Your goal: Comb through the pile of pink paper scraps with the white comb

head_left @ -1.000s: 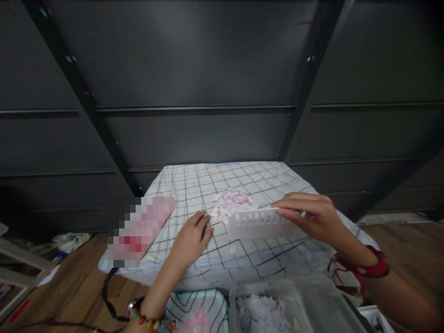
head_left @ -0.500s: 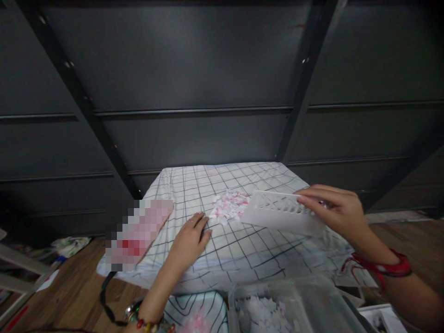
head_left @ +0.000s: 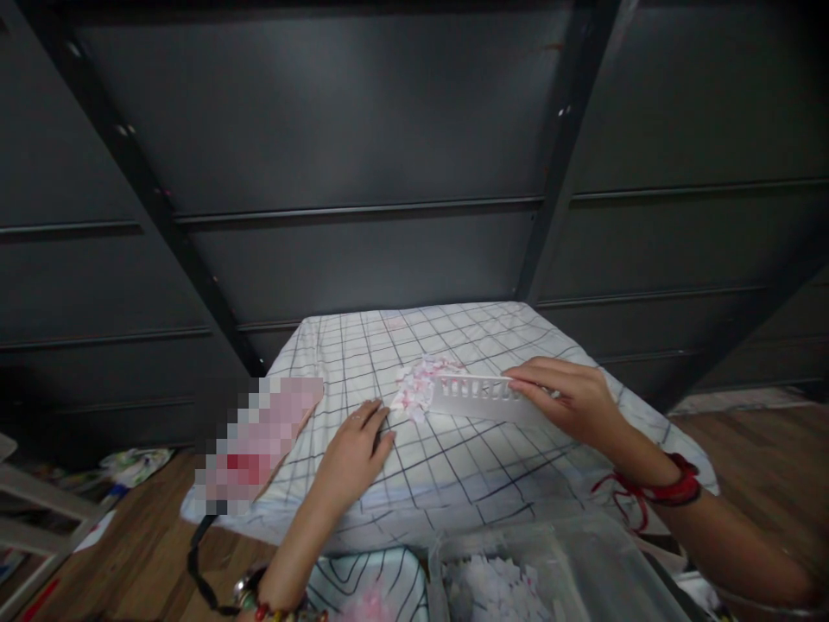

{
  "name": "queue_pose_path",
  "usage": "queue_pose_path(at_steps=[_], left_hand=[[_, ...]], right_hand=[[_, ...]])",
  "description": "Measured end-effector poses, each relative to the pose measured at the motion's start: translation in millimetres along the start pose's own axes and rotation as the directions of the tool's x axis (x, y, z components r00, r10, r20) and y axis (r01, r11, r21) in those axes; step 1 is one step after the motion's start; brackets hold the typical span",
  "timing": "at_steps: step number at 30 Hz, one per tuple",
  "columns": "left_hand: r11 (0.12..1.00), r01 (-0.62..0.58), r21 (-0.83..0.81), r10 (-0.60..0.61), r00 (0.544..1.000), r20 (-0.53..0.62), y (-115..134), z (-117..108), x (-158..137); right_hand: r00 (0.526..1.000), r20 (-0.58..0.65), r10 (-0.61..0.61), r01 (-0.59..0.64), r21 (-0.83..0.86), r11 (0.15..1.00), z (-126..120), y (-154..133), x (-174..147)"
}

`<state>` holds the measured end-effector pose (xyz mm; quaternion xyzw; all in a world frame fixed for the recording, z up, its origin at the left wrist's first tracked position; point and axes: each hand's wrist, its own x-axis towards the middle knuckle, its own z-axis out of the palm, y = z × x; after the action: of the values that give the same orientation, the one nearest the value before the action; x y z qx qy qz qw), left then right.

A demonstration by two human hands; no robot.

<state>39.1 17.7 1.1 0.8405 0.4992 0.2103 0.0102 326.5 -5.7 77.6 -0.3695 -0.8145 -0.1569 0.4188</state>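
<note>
On a white checked cloth [head_left: 369, 345] lies a small heap of paper scraps [head_left: 414, 384], white with pink bits. My right hand [head_left: 563, 393] grips the rim of a white plastic basket [head_left: 472, 399] with slots along its side. The basket's left end touches or overlaps the right part of the heap and hides some scraps. Its contents, if any, cannot be seen. Palm down, my left hand [head_left: 359, 441] rests on the cloth, fingers outstretched, its tips close to the left edge of the heap.
In front stands a clear plastic box [head_left: 583, 561] with white paper scraps inside. Beside it is a striped tray [head_left: 324, 574] holding something pink. A blurred pink object [head_left: 278, 432] with a black strap lies at the cloth's left. Dark panels [head_left: 363, 268] rise behind.
My right hand has brought the basket leftward and lower, onto the right side of the heap. The basket now shows its slotted side more level. My left hand has stayed in place.
</note>
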Motion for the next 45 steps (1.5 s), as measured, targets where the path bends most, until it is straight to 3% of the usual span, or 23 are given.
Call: queue_pose_path(at_steps=[6,10,17,23,32,37,45], left_hand=[[1.0,0.007,-0.002,-0.007,1.0,0.02,0.8,-1.7,-0.1],[1.0,0.008,-0.009,-0.008,1.0,-0.001,-0.3,-0.4,-0.7],[1.0,0.031,0.004,-0.031,0.999,0.04,0.7,-2.1,-1.0],[1.0,0.022,-0.003,-0.022,1.0,0.017,-0.1,-1.2,-0.7],[1.0,0.028,-0.006,-0.028,0.999,0.03,-0.3,-0.9,-0.9],[1.0,0.03,0.001,-0.03,0.999,0.038,0.2,-1.7,-0.2],[0.999,0.032,0.007,-0.032,0.998,0.05,1.9,-4.1,-0.3]], right_hand=[[1.0,0.02,0.015,-0.016,0.046,0.999,-12.4,-0.3,1.1],[1.0,-0.006,0.018,-0.018,0.04,0.999,-7.3,-5.3,2.6],[0.998,0.058,0.0,-0.006,0.094,0.996,-7.3,-6.8,-0.2],[1.0,-0.003,0.006,-0.005,0.075,0.997,-3.9,-11.8,0.9],[0.998,0.069,0.005,-0.016,0.161,0.987,-11.0,-13.4,-0.6],[1.0,-0.022,0.013,-0.011,0.094,0.995,-9.2,-13.4,3.4],[0.999,-0.021,-0.032,0.032,0.026,0.999,4.8,-11.3,8.9]])
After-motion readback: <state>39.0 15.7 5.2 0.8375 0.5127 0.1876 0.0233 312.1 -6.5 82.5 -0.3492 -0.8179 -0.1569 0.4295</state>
